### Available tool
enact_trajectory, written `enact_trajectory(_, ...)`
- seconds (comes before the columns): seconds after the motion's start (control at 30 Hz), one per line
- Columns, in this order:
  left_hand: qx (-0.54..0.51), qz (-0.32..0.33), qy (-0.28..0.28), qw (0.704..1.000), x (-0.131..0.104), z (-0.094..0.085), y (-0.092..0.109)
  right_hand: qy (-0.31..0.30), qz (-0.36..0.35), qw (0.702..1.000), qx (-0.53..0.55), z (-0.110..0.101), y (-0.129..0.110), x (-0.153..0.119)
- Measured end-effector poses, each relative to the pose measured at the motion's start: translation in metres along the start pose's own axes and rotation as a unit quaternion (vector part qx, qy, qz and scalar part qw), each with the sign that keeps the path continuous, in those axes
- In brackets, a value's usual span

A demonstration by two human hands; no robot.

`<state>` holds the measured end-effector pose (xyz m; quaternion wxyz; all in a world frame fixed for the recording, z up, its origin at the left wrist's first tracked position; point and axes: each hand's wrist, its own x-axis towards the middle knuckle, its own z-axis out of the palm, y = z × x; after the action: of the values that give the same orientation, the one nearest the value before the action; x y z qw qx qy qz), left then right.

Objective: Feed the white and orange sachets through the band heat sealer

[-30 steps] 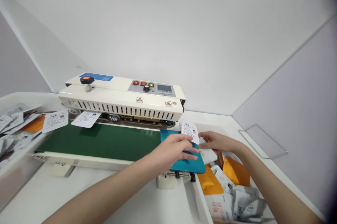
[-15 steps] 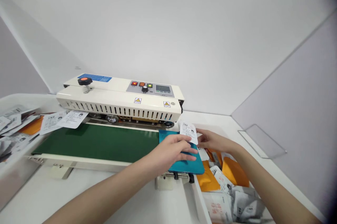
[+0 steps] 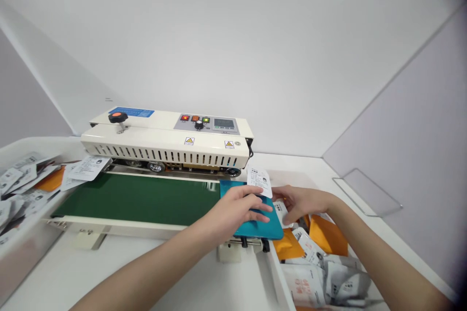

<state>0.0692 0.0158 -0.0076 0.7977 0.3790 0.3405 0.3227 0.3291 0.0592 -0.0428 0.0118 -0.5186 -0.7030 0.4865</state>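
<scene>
A cream sealing machine [image 3: 164, 143] with lit buttons stands behind a green belt [image 3: 142, 199]. At its right end, a white printed packet [image 3: 260, 182] lies on the blue plate [image 3: 255, 228], its top near the machine's end. My left hand [image 3: 244, 211] rests over the plate, fingers spread, fingertips on the packet's lower edge. Just right of the plate, my right hand [image 3: 299, 204] is bent over another white packet [image 3: 280, 212], its thumb against it; the other fingertips are partly hidden. Another printed packet [image 3: 87, 168] sticks out at the machine's left end.
On the right, a white bin [image 3: 279, 282] holds several white and orange packets. A second bin [image 3: 18, 262] with several packets stands at the left. A wire handle [image 3: 368, 194] lies at the far right. White walls rise behind.
My right hand has moved off the packet on the plate and down to a packet by the bin. The packet at the machine's left end has shifted left. My left hand stays in place.
</scene>
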Motion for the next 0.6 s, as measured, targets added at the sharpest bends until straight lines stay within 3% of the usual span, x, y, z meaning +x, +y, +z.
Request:
enact_trajectory(0.37,-0.025,0.034,0.041,0.998,-0.013,-0.003,-0.005,0.128,-0.039,0.99,0.037,0.0,0.011,0.016)
enact_trajectory(0.5,-0.03,0.028,0.061,0.997,-0.023,-0.004,0.0,0.155,-0.002,0.985,0.072,0.002,0.011,0.02)
enact_trajectory(0.6,-0.044,0.032,0.079,0.995,-0.03,-0.008,0.003,0.132,0.035,0.99,0.042,0.001,0.007,0.015)
